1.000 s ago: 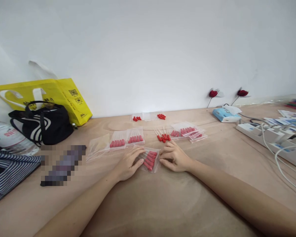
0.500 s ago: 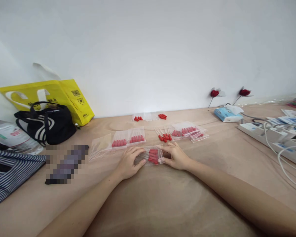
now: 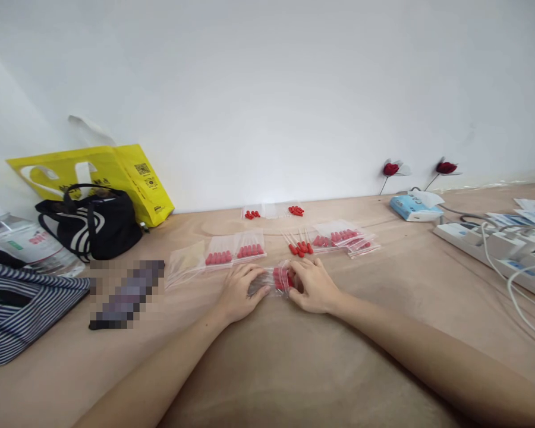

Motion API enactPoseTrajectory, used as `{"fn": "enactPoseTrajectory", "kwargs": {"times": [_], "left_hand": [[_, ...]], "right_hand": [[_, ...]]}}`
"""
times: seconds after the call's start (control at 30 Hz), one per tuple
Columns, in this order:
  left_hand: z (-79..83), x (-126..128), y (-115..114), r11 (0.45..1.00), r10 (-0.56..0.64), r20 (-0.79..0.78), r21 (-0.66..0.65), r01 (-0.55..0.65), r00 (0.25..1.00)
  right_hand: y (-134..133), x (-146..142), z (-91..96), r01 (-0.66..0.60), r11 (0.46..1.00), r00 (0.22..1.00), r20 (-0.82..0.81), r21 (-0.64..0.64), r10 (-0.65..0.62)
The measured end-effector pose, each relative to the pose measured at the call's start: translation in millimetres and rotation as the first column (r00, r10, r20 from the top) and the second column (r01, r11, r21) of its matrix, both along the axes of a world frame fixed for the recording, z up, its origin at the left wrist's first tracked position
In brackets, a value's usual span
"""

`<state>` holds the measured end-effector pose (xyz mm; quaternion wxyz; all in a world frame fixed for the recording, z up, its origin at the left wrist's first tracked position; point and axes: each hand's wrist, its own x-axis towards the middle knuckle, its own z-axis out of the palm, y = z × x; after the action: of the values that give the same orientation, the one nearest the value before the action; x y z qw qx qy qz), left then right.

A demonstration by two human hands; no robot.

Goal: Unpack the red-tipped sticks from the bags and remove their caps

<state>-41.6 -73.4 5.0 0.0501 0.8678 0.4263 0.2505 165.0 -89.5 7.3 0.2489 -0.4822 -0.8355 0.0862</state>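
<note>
A small clear zip bag (image 3: 276, 280) with several red-tipped sticks inside lies flat on the wooden table (image 3: 294, 356). My left hand (image 3: 241, 291) rests on its left end, fingers laid over the plastic. My right hand (image 3: 312, 285) pinches the bag's right end, where the red tips are bunched. Just beyond, a row of filled clear bags (image 3: 236, 251) lies to the left. Loose red-tipped sticks (image 3: 299, 246) lie in the middle. A stack of filled bags (image 3: 341, 238) sits to the right. More red pieces (image 3: 273, 211) lie near the wall.
At the left stand a black bag (image 3: 91, 223), a yellow plastic bag (image 3: 98, 175), a water bottle (image 3: 22, 244) and striped cloth (image 3: 22, 309). A blurred dark object (image 3: 127, 294) lies nearby. At the right are a blue tissue pack (image 3: 412, 208), power strips with cables (image 3: 499, 249) and two red flowers (image 3: 417, 169).
The bag between my hands has turned from slanted to lying level. My right hand has closed in over its right end and the red sticks have bunched under those fingers.
</note>
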Motion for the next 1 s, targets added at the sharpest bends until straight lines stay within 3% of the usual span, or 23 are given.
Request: {"fn": "enactPoseTrajectory", "kwargs": {"times": [0.1, 0.33, 0.47, 0.67, 0.83, 1.0], "left_hand": [[-0.1, 0.1, 0.5, 1.0, 0.002, 0.007, -0.005, -0.002, 1.0], [-1.1, -1.1, 0.5, 1.0, -0.004, -0.01, 0.007, 0.004, 1.0], [-0.5, -0.7, 0.4, 1.0, 0.0, -0.017, -0.002, 0.0, 1.0], [0.0, -0.6, 0.8, 1.0, -0.003, -0.019, -0.01, 0.002, 1.0], [-1.3, -1.2, 0.8, 1.0, -0.001, -0.026, -0.012, 0.0, 1.0], [-1.0, -2.1, 0.4, 1.0, 0.001, -0.021, -0.018, -0.002, 1.0]], "right_hand": [[-1.5, 0.8, -0.2, 0.0, 0.999, 0.998, 0.062, 0.047, -0.003], [3.2, -1.3, -0.1, 0.01, 0.995, 1.0, 0.021, -0.101, -0.008], [5.4, -0.9, -7.7, 0.009, 0.999, 1.0, -0.011, -0.05, -0.009], [11.5, 16.2, -7.8, -0.189, 0.982, 0.976, -0.112, -0.018, 0.186], [15.7, 19.2, -8.5, -0.342, 0.939, 0.889, -0.332, -0.028, 0.314], [22.2, 24.8, -17.4, -0.278, 0.94, 0.828, -0.546, -0.199, 0.129]]}}
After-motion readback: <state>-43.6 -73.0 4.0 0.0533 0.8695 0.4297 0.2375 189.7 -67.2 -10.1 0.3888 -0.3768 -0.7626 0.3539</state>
